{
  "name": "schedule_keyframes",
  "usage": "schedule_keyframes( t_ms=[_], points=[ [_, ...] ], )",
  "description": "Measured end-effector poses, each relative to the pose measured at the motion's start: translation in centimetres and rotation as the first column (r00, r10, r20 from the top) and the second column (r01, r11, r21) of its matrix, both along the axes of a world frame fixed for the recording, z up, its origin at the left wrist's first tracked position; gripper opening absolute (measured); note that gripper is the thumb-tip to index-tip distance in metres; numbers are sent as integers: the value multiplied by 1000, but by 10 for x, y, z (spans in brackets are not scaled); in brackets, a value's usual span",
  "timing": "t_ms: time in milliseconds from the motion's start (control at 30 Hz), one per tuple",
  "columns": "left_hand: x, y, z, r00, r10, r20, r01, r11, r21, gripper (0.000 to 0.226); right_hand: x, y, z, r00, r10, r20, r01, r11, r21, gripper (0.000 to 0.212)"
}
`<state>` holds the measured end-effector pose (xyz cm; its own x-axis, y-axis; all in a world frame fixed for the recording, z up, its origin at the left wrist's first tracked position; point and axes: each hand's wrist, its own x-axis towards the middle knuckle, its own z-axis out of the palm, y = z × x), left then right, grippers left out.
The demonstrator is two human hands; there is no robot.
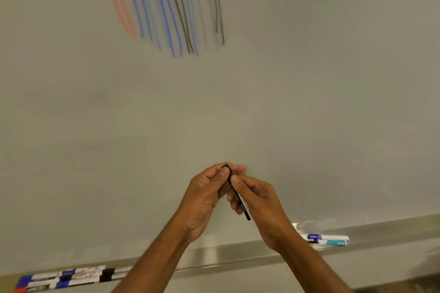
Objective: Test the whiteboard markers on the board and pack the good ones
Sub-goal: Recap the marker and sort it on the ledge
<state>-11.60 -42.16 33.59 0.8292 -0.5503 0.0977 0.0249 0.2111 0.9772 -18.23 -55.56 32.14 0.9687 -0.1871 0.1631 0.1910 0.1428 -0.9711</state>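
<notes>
The left hand [207, 197] is curled, its thumb and fingertips pinching the cap [226, 169] at the upper end of a slim black marker [240, 202]. The right hand [262, 204], touching the left, is closed around the barrel, thumb on top and fingers wrapped beneath, so only the lower end pokes out below the palm. The marker sits tilted between both hands, just in front of the whiteboard [309, 78]. Whether the cap is seated or partly off cannot be told, as the fingers hide the joint. The marker looks light, stiff and smooth-sided, so a loose pinch would likely slip. The sound hold is probably the barrel at mid-length in one hand and the cap in the other, pulled straight along its length. Below the wrists runs the metal tray [238, 254]. Two white markers [326, 239] lie on it just right of the right forearm, and a cluster of markers [66, 277] lies well to the left of the left forearm. High above the hands, toward the left, red, blue and black test strokes [166, 7] mark the board.
</notes>
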Motion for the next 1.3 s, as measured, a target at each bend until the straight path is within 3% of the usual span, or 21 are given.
schedule_keyframes(
  t_ms=[167,300,500,733,833,933,1033,1100,1167,1233,1300],
  points=[
    [2,26,32,998,-59,12,60,997,-44,28,1,24,39,992,114,-52,-112,993,46,38],
    [1,40,49,999,-31,28,33,997,-73,29,3,45,57,998,23,-61,-21,999,33,37],
    [-1,54,69,997,71,8,-69,988,-137,33,4,70,83,994,-83,-65,84,996,7,52],
    [11,77,117,943,328,61,-293,901,-320,28,-2,85,95,988,-148,-40,141,980,-140,42],
    [18,89,139,820,524,232,-420,824,-380,18,-3,78,118,994,-93,60,98,990,-99,24],
    [33,101,161,582,677,451,-510,736,-446,20,-2,69,147,965,-134,227,150,987,-54,27],
    [51,109,185,404,718,567,-534,688,-491,23,1,59,177,945,-107,309,53,983,177,29],
    [63,112,199,314,707,633,-538,682,-496,27,5,51,194,943,-26,331,-115,910,399,31],
    [78,113,208,240,686,687,-532,685,-498,40,10,43,207,926,5,378,-211,837,505,33],
    [93,114,213,174,661,730,-548,681,-486,47,15,39,219,905,-35,425,-193,855,482,31],
    [110,113,214,127,637,760,-574,672,-468,45,19,37,230,879,-146,453,-34,930,366,28]
  ],
)
